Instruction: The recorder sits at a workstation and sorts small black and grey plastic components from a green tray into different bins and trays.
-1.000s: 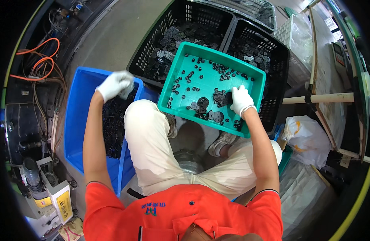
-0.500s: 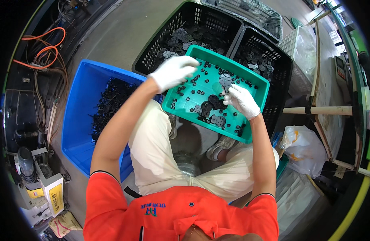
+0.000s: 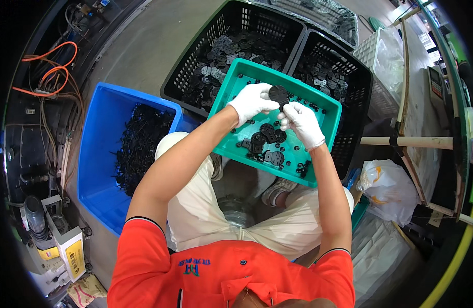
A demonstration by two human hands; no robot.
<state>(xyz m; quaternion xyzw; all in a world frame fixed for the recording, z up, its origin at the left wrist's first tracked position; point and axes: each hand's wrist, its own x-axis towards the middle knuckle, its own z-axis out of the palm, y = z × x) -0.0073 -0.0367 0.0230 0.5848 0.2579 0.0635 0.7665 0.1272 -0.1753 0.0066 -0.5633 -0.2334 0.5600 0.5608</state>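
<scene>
Left hand [image 3: 253,104] moved to black part [image 3: 278,94] | right hand [image 3: 304,126] pinching it | left fingers' hold: cannot tell | over green tray [image 3: 258,72]

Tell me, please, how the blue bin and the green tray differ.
The blue bin is deep, whereas the green tray is shallow. The blue bin holds a heap of thin black pieces; the green tray, small round parts and larger flat parts. The green tray is beneath the left hand and right hand; the blue bin stands to their left. Both are open-topped.
</scene>
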